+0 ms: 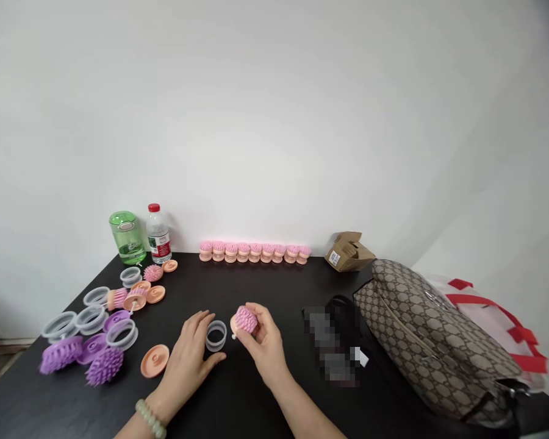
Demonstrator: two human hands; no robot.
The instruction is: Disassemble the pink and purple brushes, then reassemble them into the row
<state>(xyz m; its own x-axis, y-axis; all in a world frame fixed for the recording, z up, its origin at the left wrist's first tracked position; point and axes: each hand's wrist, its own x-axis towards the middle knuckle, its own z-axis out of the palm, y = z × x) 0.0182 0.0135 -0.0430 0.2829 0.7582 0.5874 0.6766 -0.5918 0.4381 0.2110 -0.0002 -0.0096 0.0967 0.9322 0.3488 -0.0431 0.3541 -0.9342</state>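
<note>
My right hand [265, 341] grips a pink spiked silicone brush head with a peach base [246, 321] above the black table [256, 402]. A small white stem shows under it. My left hand [187, 360] rests on the tabletop, fingers apart and holding nothing. Nearest to it stands a clear plastic ring [216, 336], between my two hands. A peach round disc [154, 360] lies left of my left hand. Further left are several purple spiked brush parts [104, 366] and more clear rings [90, 319].
A row of assembled pink-and-peach brushes [255, 251] lines the table's back edge, beside a green cup [127, 238], a water bottle [158, 235] and a cardboard box [350, 252]. A patterned handbag [434, 341] and a blurred dark object [333, 341] occupy the right side.
</note>
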